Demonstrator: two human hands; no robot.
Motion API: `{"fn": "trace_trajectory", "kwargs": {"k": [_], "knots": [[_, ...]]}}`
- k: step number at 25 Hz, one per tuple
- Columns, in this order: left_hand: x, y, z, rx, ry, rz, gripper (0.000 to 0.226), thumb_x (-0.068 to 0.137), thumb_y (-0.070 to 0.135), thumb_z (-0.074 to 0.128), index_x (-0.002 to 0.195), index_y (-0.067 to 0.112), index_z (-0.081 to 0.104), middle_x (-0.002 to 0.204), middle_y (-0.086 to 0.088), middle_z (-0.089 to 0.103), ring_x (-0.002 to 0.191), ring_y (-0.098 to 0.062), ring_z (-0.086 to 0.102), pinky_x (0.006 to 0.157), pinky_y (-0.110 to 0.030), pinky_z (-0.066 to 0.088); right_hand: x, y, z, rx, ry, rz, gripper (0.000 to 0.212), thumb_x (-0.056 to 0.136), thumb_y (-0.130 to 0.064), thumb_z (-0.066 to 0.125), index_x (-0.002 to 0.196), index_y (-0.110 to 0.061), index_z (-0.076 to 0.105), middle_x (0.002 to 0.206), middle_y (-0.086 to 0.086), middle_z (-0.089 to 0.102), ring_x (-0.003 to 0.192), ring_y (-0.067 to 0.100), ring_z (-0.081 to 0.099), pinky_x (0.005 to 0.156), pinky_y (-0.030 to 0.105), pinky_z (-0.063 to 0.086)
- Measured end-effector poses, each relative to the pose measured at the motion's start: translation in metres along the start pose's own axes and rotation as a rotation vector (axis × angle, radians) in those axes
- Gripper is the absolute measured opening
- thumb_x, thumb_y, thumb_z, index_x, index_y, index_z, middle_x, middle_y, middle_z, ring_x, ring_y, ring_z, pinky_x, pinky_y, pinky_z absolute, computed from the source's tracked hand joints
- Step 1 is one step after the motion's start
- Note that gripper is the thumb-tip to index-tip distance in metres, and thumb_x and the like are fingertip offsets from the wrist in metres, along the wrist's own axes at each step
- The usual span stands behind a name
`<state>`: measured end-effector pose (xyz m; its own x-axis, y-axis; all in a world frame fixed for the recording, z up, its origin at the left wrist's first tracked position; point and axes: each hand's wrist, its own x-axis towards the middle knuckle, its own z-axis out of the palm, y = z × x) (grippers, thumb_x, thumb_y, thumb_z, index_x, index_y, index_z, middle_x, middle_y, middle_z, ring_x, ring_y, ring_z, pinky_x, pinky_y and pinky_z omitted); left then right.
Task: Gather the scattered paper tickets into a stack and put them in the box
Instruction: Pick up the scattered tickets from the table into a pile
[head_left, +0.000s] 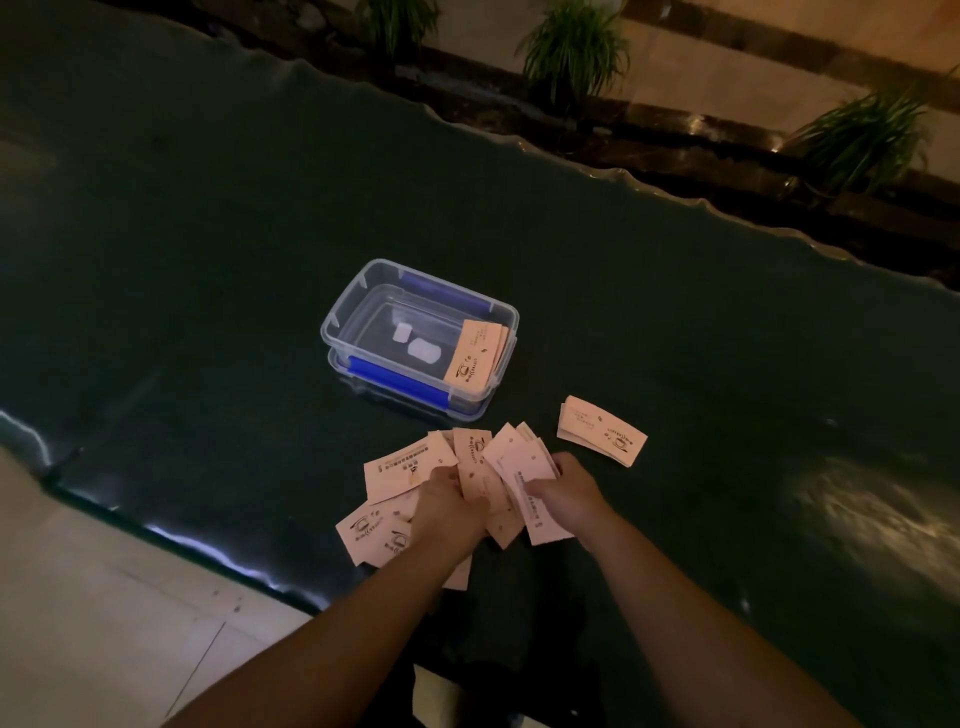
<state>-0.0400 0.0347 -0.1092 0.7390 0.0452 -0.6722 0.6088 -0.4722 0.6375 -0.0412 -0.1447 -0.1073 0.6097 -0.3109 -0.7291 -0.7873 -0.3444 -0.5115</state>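
Several pale paper tickets (402, 467) lie fanned and overlapping on the dark table, just in front of a clear plastic box (363, 296) with blue clips. My left hand (447, 501) rests on the left part of the pile, fingers closed over tickets. My right hand (569, 491) grips a fanned bunch of tickets (519, 460) at the pile's right side. A small stack of tickets (475, 358) leans inside the box at its right end. Another short stack (602, 430) lies apart on the table, right of the pile.
The dark glossy table (208, 249) has a wavy far edge and a near-left edge over pale floor tiles (104, 613). Potted plants (576, 47) stand beyond the far edge. Two small white pieces (423, 351) sit on the box's floor.
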Motion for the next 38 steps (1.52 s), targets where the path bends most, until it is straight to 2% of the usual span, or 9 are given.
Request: {"fn": "trace_trajectory", "kwargs": {"k": [8, 13, 17, 20, 23, 26, 28, 32, 38], "knots": [[0.000, 0.008, 0.003, -0.073, -0.067, -0.010, 0.041, 0.098, 0.007, 0.065, 0.133, 0.024, 0.054, 0.127, -0.003, 0.064, 0.098, -0.020, 0.072, 0.075, -0.043, 0.068, -0.005, 0.011, 0.001, 0.076, -0.046, 0.100, 0.055, 0.090, -0.024, 0.081, 0.138, -0.021, 0.055, 0.109, -0.002, 0.063, 0.096, 0.019, 0.067, 0.067, 0.035, 0.053], [0.007, 0.009, -0.021, 0.177, -0.019, 0.121, 0.025, 0.097, 0.026, 0.068, 0.119, 0.037, 0.062, 0.122, 0.009, 0.062, 0.082, -0.008, 0.067, 0.051, -0.015, 0.055, -0.012, 0.026, -0.010, 0.261, 0.038, 0.139, 0.052, 0.100, -0.018, 0.071, 0.147, -0.022, 0.051, 0.107, -0.003, 0.065, 0.092, 0.017, 0.067, 0.065, 0.037, 0.055], [0.033, -0.007, -0.068, 0.584, 0.194, 0.287, 0.054, 0.091, 0.031, 0.072, 0.142, 0.030, 0.055, 0.145, 0.001, 0.053, 0.130, -0.019, 0.051, 0.107, -0.041, 0.049, -0.021, 0.035, -0.008, 0.469, 0.150, 0.147, 0.046, 0.102, -0.014, 0.066, 0.146, -0.024, 0.056, 0.108, -0.002, 0.068, 0.090, 0.017, 0.067, 0.064, 0.038, 0.052], [0.044, -0.009, -0.089, 0.671, 0.118, 0.210, 0.077, 0.087, 0.039, 0.075, 0.155, 0.026, 0.040, 0.153, -0.004, 0.047, 0.141, -0.029, 0.041, 0.113, -0.051, 0.043, -0.029, 0.028, 0.005, 0.603, 0.125, 0.139, 0.045, 0.101, -0.012, 0.066, 0.142, -0.028, 0.059, 0.122, 0.002, 0.070, 0.101, 0.022, 0.069, 0.080, 0.047, 0.059], [0.047, -0.010, -0.091, 0.754, 0.087, 0.142, 0.077, 0.084, 0.050, 0.078, 0.151, 0.031, 0.045, 0.147, -0.004, 0.052, 0.135, -0.028, 0.047, 0.108, -0.051, 0.048, -0.036, 0.014, 0.028, 0.669, -0.026, 0.123, 0.043, 0.099, -0.009, 0.066, 0.137, -0.029, 0.063, 0.125, 0.002, 0.074, 0.110, 0.026, 0.073, 0.096, 0.057, 0.061], [0.046, -0.013, -0.093, 0.561, 0.031, 0.107, 0.051, 0.087, 0.043, 0.079, 0.131, 0.027, 0.061, 0.123, -0.002, 0.063, 0.106, -0.017, 0.064, 0.084, -0.036, 0.058, -0.039, 0.000, 0.047, 0.716, -0.170, 0.101, 0.041, 0.099, -0.006, 0.065, 0.135, -0.027, 0.065, 0.126, 0.003, 0.078, 0.112, 0.026, 0.076, 0.093, 0.055, 0.063], [0.042, -0.014, -0.095, 0.433, 0.011, 0.136, 0.025, 0.097, 0.034, 0.070, 0.119, 0.025, 0.066, 0.111, 0.002, 0.070, 0.085, -0.008, 0.066, 0.065, -0.024, 0.052, -0.041, -0.012, 0.054, 0.676, -0.220, 0.102, 0.041, 0.100, -0.007, 0.065, 0.135, -0.029, 0.065, 0.127, 0.002, 0.077, 0.112, 0.025, 0.076, 0.089, 0.052, 0.064], [0.031, -0.006, -0.096, 0.197, -0.013, 0.162, 0.008, 0.101, 0.028, 0.063, 0.105, 0.027, 0.070, 0.103, 0.004, 0.075, 0.084, -0.009, 0.071, 0.061, -0.023, 0.052, -0.042, -0.036, 0.068, 0.571, -0.238, 0.100, 0.039, 0.102, -0.009, 0.063, 0.137, -0.027, 0.063, 0.125, 0.001, 0.076, 0.111, 0.024, 0.073, 0.090, 0.051, 0.061], [0.018, -0.003, -0.090, -0.076, -0.195, 0.093, 0.019, 0.106, 0.016, 0.055, 0.102, 0.026, 0.072, 0.101, -0.006, 0.076, 0.081, -0.017, 0.069, 0.066, -0.027, 0.054, -0.040, -0.057, 0.074, 0.315, -0.145, 0.052, 0.043, 0.103, -0.024, 0.061, 0.144, -0.035, 0.053, 0.122, 0.001, 0.069, 0.108, 0.026, 0.069, 0.093, 0.055, 0.061]]}}
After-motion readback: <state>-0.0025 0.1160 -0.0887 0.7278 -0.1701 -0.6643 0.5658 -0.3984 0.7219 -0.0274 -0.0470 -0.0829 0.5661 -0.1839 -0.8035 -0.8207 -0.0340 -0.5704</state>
